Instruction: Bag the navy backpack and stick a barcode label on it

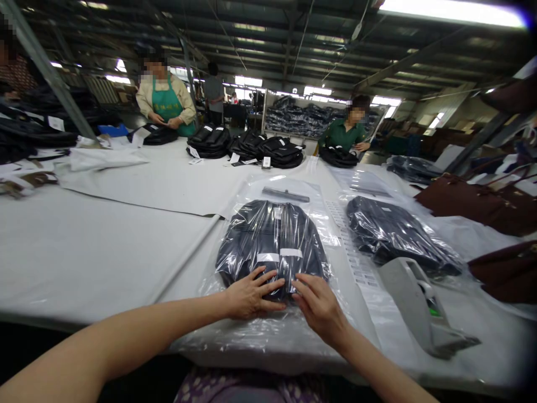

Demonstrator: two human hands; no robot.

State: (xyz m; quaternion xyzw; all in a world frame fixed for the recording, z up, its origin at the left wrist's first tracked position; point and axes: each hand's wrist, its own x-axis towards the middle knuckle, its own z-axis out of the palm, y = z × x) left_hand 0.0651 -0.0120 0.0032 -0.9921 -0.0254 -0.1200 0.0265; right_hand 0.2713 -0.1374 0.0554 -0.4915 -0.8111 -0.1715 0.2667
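Note:
A dark bag in clear plastic lies flat on the white-covered table, right in front of me. My left hand rests on the lower part of the plastic with its fingers spread. Beside it, my right hand touches the plastic near the bag's lower edge, its fingers bent and close together; whether they pinch the film cannot be made out. Two white strips show on the bag just above my fingertips. A second plastic-wrapped dark bag lies to the right.
A grey tape dispenser stands at the right, near brown bags. Black bags are stacked along the far side, where a person in a green apron and a person in green handle bags. A label sheet lies between the wrapped bags.

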